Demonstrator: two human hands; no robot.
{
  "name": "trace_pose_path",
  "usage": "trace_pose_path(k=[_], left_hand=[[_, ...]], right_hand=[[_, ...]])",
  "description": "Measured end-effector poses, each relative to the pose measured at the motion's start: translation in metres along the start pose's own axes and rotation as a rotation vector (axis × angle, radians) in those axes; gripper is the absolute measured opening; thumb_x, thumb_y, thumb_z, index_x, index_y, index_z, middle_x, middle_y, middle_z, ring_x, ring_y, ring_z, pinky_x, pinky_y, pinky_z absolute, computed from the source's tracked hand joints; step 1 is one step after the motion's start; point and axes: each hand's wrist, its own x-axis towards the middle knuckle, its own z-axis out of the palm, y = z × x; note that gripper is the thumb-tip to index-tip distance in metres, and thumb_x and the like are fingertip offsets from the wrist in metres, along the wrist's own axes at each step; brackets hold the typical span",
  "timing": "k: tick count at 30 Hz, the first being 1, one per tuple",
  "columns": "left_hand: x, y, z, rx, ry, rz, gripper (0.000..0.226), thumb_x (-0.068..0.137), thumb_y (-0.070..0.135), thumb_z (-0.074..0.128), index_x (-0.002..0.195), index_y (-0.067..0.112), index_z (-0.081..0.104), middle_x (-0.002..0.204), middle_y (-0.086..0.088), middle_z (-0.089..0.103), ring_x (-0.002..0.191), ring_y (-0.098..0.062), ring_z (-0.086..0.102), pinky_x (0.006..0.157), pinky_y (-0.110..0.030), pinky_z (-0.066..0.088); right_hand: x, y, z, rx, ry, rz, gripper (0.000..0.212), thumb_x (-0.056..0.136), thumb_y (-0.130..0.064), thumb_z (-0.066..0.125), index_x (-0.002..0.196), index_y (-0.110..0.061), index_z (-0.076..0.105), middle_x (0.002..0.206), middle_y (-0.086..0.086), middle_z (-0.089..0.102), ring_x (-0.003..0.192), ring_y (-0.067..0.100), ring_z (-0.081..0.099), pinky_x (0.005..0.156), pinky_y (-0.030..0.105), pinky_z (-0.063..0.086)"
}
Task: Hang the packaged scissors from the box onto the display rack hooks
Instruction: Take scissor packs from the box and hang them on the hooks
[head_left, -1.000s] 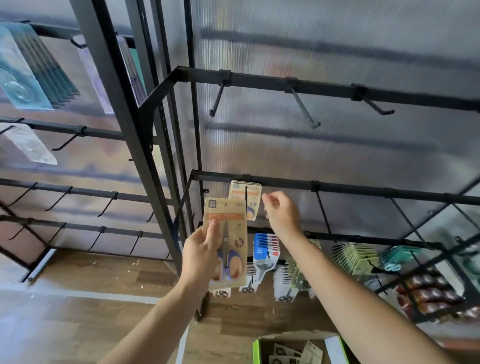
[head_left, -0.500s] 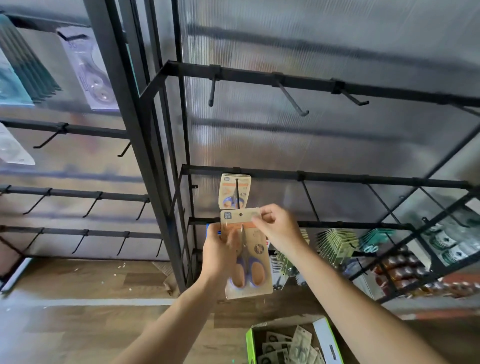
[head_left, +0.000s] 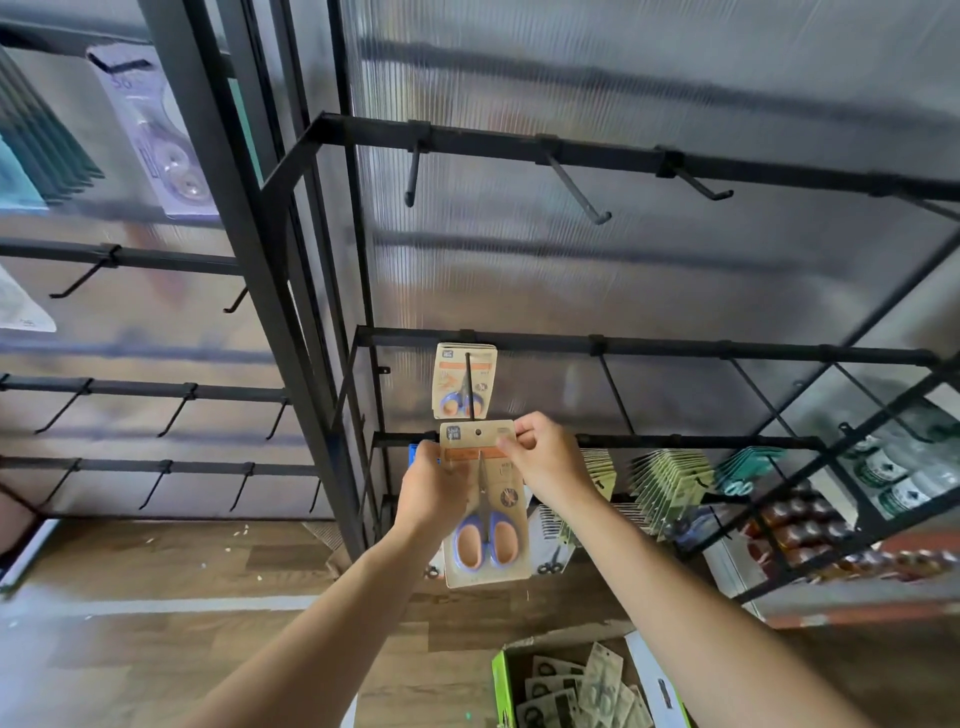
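**Hands and card.** My left hand grips the left edge of the packaged scissors, its fingers curled round the card beside the blades. My right hand pinches the card's upper right corner between thumb and fingers. Both hands are thus closed on the same pack.

**Position of the pack.** I hold the card upright with its printed face toward me, the blue-and-orange handles at the bottom. Its round hang hole sits at the top centre, just below the tip of the hook. The card is not yet threaded on. Whether its top edge touches the hook tip, I cannot tell.

**Rack.** The hook projects toward me from a middle bar of the display rack. It carries a hung scissors pack, set back near the bar and above the one I hold.

**Surroundings.** The box, green-edged and open, stands on the wooden floor below my right forearm, with more packs lying loose inside. Rows of other packaged goods hang to the right of my hands.
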Motion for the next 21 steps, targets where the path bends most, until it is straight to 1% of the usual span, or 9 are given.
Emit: trace_pose_path(k=[3,5,7,10,12,15,17,19,21], left_hand=[[0.0,-0.004,0.001,0.016,0.009,0.009,0.011,0.096,0.026,0.053,0.101,0.016,0.054,0.09,0.0,0.065,0.078,-0.013,0.06,0.068,-0.031,0.049],[0.001,-0.007,0.002,0.0,0.018,0.02,0.01,0.095,0.024,0.052,0.1,0.016,0.056,0.087,0.0,0.067,0.073,-0.012,0.061,0.065,-0.03,0.048],[-0.001,-0.009,0.002,-0.02,0.025,0.006,0.01,0.095,0.023,0.053,0.102,0.017,0.057,0.086,0.002,0.067,0.075,-0.013,0.063,0.065,-0.03,0.05],[0.001,-0.014,0.003,-0.014,0.024,0.012,0.012,0.094,0.024,0.054,0.102,0.017,0.06,0.089,0.001,0.07,0.081,-0.017,0.066,0.074,-0.037,0.056],[0.0,-0.014,0.004,-0.009,0.038,0.004,0.012,0.094,0.023,0.055,0.102,0.016,0.059,0.09,0.0,0.068,0.084,-0.019,0.066,0.076,-0.038,0.055],[0.001,-0.014,0.005,-0.011,0.044,-0.012,0.009,0.095,0.023,0.055,0.102,0.017,0.055,0.087,0.003,0.064,0.083,-0.019,0.064,0.078,-0.038,0.054],[0.005,-0.013,0.006,0.015,0.039,-0.02,0.009,0.095,0.023,0.053,0.102,0.018,0.053,0.091,0.002,0.064,0.086,-0.02,0.064,0.08,-0.04,0.054],[0.01,-0.013,0.007,0.061,0.036,-0.021,0.008,0.096,0.019,0.048,0.102,0.016,0.052,0.094,-0.002,0.064,0.087,-0.024,0.063,0.077,-0.038,0.053],[0.015,-0.013,0.008,0.123,0.028,-0.001,0.013,0.096,0.015,0.043,0.104,0.016,0.052,0.094,-0.003,0.064,0.086,-0.027,0.063,0.07,-0.035,0.049]], right_hand=[[0.0,0.001,0.0,-0.009,-0.013,-0.003,0.016,0.09,-0.029,0.07,0.098,-0.017,0.062,0.086,-0.007,0.065,0.081,0.011,0.063,0.068,0.023,0.047],[-0.001,0.001,0.0,-0.024,-0.02,-0.011,0.017,0.091,-0.03,0.069,0.099,-0.017,0.062,0.086,-0.008,0.064,0.081,0.01,0.062,0.071,0.025,0.048],[-0.001,0.002,0.001,-0.034,-0.027,-0.017,0.017,0.091,-0.03,0.069,0.1,-0.017,0.062,0.087,-0.008,0.064,0.081,0.011,0.062,0.074,0.027,0.049],[-0.001,0.003,0.002,-0.031,-0.041,-0.025,0.017,0.091,-0.029,0.069,0.1,-0.017,0.062,0.087,-0.008,0.064,0.083,0.012,0.062,0.077,0.029,0.05],[-0.001,0.004,0.002,-0.046,-0.05,-0.032,0.017,0.091,-0.028,0.069,0.1,-0.016,0.061,0.087,-0.008,0.062,0.083,0.012,0.061,0.075,0.028,0.048],[0.001,0.007,0.002,-0.065,-0.051,-0.039,0.015,0.091,-0.029,0.068,0.097,-0.019,0.058,0.086,-0.009,0.06,0.082,0.01,0.058,0.071,0.025,0.044],[0.004,0.008,0.003,-0.081,-0.048,-0.039,0.015,0.092,-0.03,0.067,0.098,-0.019,0.059,0.088,-0.009,0.061,0.084,0.011,0.059,0.072,0.025,0.044],[0.009,0.01,0.005,-0.095,-0.044,-0.036,0.018,0.092,-0.03,0.068,0.101,-0.017,0.061,0.091,-0.008,0.062,0.086,0.012,0.06,0.076,0.027,0.048],[0.017,0.013,0.009,-0.103,-0.027,-0.041,0.017,0.09,-0.03,0.069,0.098,-0.017,0.062,0.091,-0.008,0.063,0.086,0.012,0.061,0.078,0.031,0.051]])
